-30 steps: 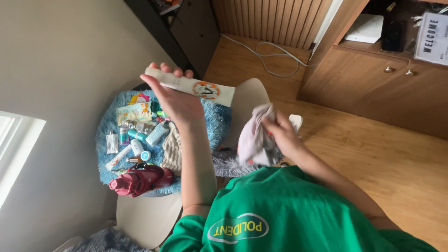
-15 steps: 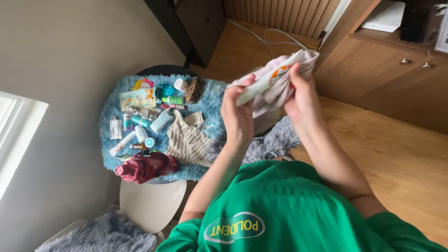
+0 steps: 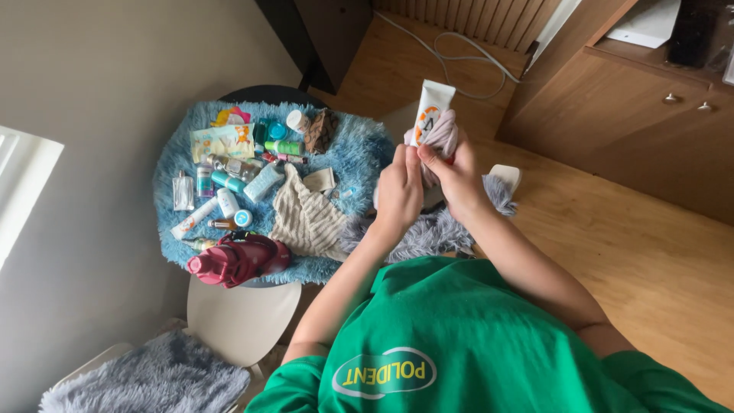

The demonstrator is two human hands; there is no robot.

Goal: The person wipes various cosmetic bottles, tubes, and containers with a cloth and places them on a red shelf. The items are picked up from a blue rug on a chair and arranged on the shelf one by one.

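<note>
A white tube point(image 3: 433, 107) juts toward twelve o'clock above both hands; left hand point(image 3: 399, 193) and right hand point(image 3: 459, 177), raised together, clench the pale cloth point(image 3: 441, 134) wrapping it.

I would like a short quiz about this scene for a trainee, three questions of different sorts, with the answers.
1. True or false: the white tube lies flat on the blue fluffy mat.
2. Which thing lies nearest the mat's front-left edge? A) dark red bottle B) beige knitted cloth C) small clear bottle
3. Fill in: the left hand and right hand hold the tube wrapped in a pale ____.

Key
1. False: both hands hold it up, above the mat's right edge.
2. A
3. cloth
</note>
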